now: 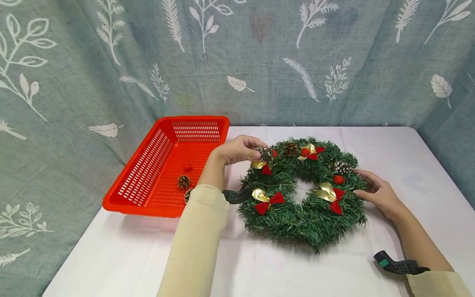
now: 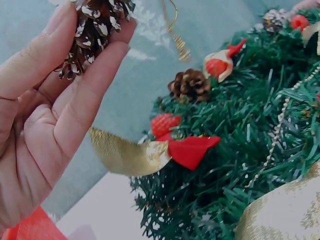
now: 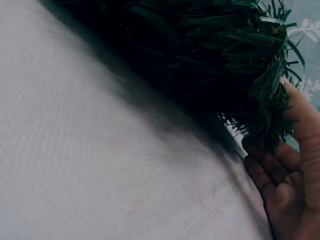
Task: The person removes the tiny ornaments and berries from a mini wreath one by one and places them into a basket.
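Note:
Between thumb and fingers, my left hand (image 1: 237,149) pinches a white-tipped pine cone (image 2: 97,31) above the wreath's upper left part. A gold wire coil (image 2: 179,46) shows near the cone in the left wrist view. The green wreath (image 1: 297,225) lies on the table, dressed with red-and-gold bows (image 1: 269,203), red berries (image 1: 339,179), a brown pine cone (image 1: 291,149) and a frosted pine cone (image 1: 342,167). My right hand (image 1: 379,193) grips the wreath's right edge, thumb against the greenery and fingers curled beneath its outer sprigs.
A red plastic basket (image 1: 144,210) stands left of the wreath, with a brown pine cone (image 1: 183,182) inside and another partly hidden by the left sleeve (image 1: 198,239). The white-covered table (image 1: 259,268) backs onto a leaf-patterned curtain (image 1: 259,90).

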A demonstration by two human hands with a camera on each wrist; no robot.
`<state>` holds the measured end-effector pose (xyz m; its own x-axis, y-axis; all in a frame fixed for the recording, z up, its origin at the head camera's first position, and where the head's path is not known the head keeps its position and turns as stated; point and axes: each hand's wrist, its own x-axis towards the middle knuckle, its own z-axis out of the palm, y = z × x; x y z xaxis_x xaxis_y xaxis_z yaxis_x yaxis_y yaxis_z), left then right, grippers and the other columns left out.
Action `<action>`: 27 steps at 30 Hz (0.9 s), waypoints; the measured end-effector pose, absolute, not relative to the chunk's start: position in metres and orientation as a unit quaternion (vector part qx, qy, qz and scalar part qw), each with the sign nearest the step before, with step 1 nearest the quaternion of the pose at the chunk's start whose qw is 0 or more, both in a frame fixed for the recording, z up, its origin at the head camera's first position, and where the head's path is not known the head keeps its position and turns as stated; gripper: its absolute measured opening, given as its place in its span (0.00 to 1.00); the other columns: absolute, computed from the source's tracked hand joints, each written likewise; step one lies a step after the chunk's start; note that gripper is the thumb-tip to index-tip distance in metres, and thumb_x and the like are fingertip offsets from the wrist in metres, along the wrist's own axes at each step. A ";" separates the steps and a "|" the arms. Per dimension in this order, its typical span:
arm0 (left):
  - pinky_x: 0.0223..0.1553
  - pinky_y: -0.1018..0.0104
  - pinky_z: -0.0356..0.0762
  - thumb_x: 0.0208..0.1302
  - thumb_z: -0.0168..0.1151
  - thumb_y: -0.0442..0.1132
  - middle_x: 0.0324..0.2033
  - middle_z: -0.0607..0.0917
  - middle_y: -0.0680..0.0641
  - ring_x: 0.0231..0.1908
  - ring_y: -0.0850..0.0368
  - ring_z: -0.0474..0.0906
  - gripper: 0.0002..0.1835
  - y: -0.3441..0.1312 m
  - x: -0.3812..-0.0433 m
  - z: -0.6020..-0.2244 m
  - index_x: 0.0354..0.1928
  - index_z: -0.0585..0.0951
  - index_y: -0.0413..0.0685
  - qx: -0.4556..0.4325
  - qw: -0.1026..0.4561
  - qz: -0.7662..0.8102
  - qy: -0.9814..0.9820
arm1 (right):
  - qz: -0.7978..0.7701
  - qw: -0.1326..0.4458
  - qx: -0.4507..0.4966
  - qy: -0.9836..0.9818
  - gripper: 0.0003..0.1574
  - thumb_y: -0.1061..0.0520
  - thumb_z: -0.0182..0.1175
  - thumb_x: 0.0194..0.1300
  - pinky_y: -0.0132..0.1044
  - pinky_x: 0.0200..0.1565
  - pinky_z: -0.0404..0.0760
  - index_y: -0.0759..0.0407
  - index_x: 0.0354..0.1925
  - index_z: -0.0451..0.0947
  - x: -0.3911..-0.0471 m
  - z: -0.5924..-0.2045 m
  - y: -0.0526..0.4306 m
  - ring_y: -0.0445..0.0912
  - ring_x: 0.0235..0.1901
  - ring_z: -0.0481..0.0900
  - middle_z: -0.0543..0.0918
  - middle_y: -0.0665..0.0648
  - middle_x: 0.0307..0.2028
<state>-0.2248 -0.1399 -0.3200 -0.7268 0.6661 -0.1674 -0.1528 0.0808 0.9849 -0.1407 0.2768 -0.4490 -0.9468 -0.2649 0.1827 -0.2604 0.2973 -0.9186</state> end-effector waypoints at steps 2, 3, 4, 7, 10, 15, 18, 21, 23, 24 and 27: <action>0.49 0.60 0.79 0.58 0.54 0.20 0.36 0.84 0.54 0.36 0.57 0.82 0.20 -0.143 -0.226 -0.321 0.36 0.86 0.55 0.187 0.310 0.660 0.658 | -0.572 0.000 -0.166 0.804 0.38 0.66 0.60 0.62 0.12 0.50 0.63 0.42 0.66 0.64 -0.140 -0.449 0.277 0.21 0.55 0.59 0.67 0.33 0.60; 0.51 0.59 0.79 0.58 0.54 0.20 0.35 0.83 0.54 0.37 0.57 0.82 0.21 -0.145 -0.227 -0.320 0.36 0.86 0.55 0.181 0.306 0.662 0.660 | -0.573 -0.001 -0.167 0.802 0.38 0.66 0.60 0.62 0.12 0.50 0.63 0.42 0.66 0.65 -0.140 -0.449 0.277 0.21 0.55 0.59 0.67 0.33 0.60; 0.52 0.59 0.78 0.59 0.54 0.20 0.34 0.84 0.54 0.38 0.58 0.81 0.21 -0.147 -0.228 -0.319 0.35 0.86 0.55 0.177 0.300 0.663 0.663 | -0.574 -0.001 -0.169 0.801 0.38 0.66 0.60 0.62 0.12 0.49 0.63 0.42 0.66 0.65 -0.140 -0.448 0.277 0.20 0.55 0.60 0.68 0.32 0.60; 0.53 0.59 0.77 0.60 0.51 0.18 0.33 0.85 0.53 0.38 0.59 0.81 0.22 -0.153 -0.231 -0.313 0.35 0.86 0.54 0.165 0.291 0.667 0.665 | -0.578 -0.002 -0.174 0.797 0.38 0.67 0.60 0.62 0.13 0.49 0.64 0.43 0.66 0.65 -0.140 -0.448 0.277 0.20 0.55 0.60 0.67 0.31 0.60; 0.52 0.59 0.78 0.61 0.51 0.18 0.33 0.86 0.51 0.38 0.58 0.82 0.22 -0.160 -0.235 -0.308 0.36 0.86 0.51 0.159 0.287 0.673 0.663 | -0.578 -0.003 -0.176 0.797 0.38 0.67 0.60 0.62 0.13 0.49 0.64 0.45 0.67 0.64 -0.140 -0.449 0.277 0.19 0.55 0.60 0.67 0.31 0.60; 0.50 0.63 0.79 0.61 0.50 0.17 0.35 0.86 0.49 0.38 0.57 0.83 0.22 -0.173 -0.237 -0.300 0.36 0.86 0.50 0.147 0.277 0.674 0.669 | -0.576 -0.009 -0.177 0.798 0.38 0.67 0.60 0.62 0.13 0.49 0.64 0.45 0.67 0.65 -0.141 -0.449 0.277 0.20 0.55 0.61 0.67 0.31 0.59; 0.48 0.65 0.80 0.61 0.50 0.18 0.35 0.86 0.50 0.38 0.58 0.83 0.21 -0.182 -0.237 -0.297 0.36 0.85 0.51 0.135 0.265 0.675 0.675 | -0.575 -0.012 -0.178 0.799 0.38 0.67 0.60 0.62 0.13 0.49 0.64 0.45 0.66 0.66 -0.141 -0.449 0.277 0.19 0.54 0.61 0.67 0.31 0.59; 0.48 0.65 0.80 0.61 0.50 0.18 0.36 0.85 0.51 0.38 0.58 0.82 0.22 -0.191 -0.236 -0.295 0.36 0.86 0.53 0.126 0.259 0.682 0.672 | -0.572 -0.010 -0.178 0.800 0.38 0.67 0.60 0.62 0.13 0.49 0.64 0.45 0.66 0.65 -0.139 -0.450 0.277 0.19 0.54 0.60 0.67 0.30 0.59; 0.48 0.66 0.80 0.62 0.50 0.18 0.36 0.85 0.51 0.38 0.58 0.82 0.22 -0.198 -0.235 -0.293 0.36 0.86 0.53 0.121 0.256 0.690 0.666 | -0.573 -0.010 -0.179 0.800 0.38 0.67 0.60 0.62 0.13 0.49 0.63 0.46 0.67 0.65 -0.139 -0.450 0.276 0.20 0.55 0.60 0.67 0.31 0.59; 0.47 0.66 0.80 0.62 0.50 0.18 0.36 0.85 0.51 0.38 0.58 0.82 0.22 -0.201 -0.235 -0.293 0.35 0.87 0.53 0.117 0.252 0.694 0.664 | -0.572 -0.011 -0.179 0.800 0.38 0.67 0.60 0.62 0.13 0.50 0.63 0.46 0.67 0.65 -0.139 -0.450 0.276 0.20 0.55 0.60 0.67 0.31 0.59; 0.46 0.66 0.81 0.63 0.49 0.19 0.36 0.86 0.50 0.38 0.58 0.83 0.23 -0.212 -0.234 -0.291 0.35 0.87 0.53 0.106 0.236 0.708 0.657 | -0.573 -0.011 -0.180 0.799 0.38 0.67 0.60 0.62 0.13 0.50 0.63 0.48 0.67 0.64 -0.139 -0.450 0.276 0.20 0.55 0.60 0.67 0.30 0.59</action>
<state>-0.2344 -0.2120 -0.2906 -0.8665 0.4727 -0.1605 -0.1954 -0.0252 0.9804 -0.1391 0.2757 -0.4497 -0.9349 -0.2750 0.2243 -0.3006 0.2779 -0.9124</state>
